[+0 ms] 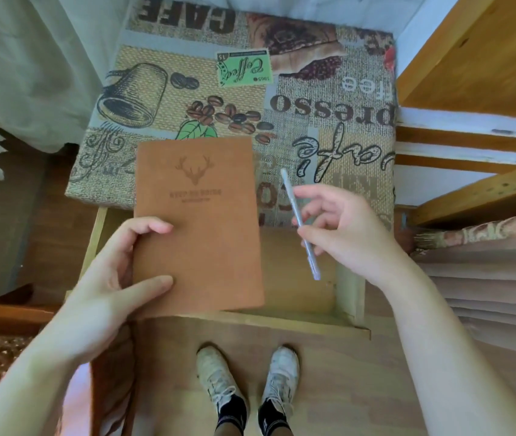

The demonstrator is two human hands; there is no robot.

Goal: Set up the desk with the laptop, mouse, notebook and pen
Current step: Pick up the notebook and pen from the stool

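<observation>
head | notebook [198, 221] gripped by left fingers [156, 228] | pen [300, 225] pinched by right fingers [310, 195]

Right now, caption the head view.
Left hand holds notebook, right hand holds pen over open drawer.

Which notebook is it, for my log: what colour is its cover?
Brown notebook, stamped deer head; head view.

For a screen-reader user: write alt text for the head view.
Seen from above, a person's left hand holds a brown notebook with a stag emblem, and the right hand pinches a pen, over an open wooden drawer below a coffee-print tablecloth.
</observation>
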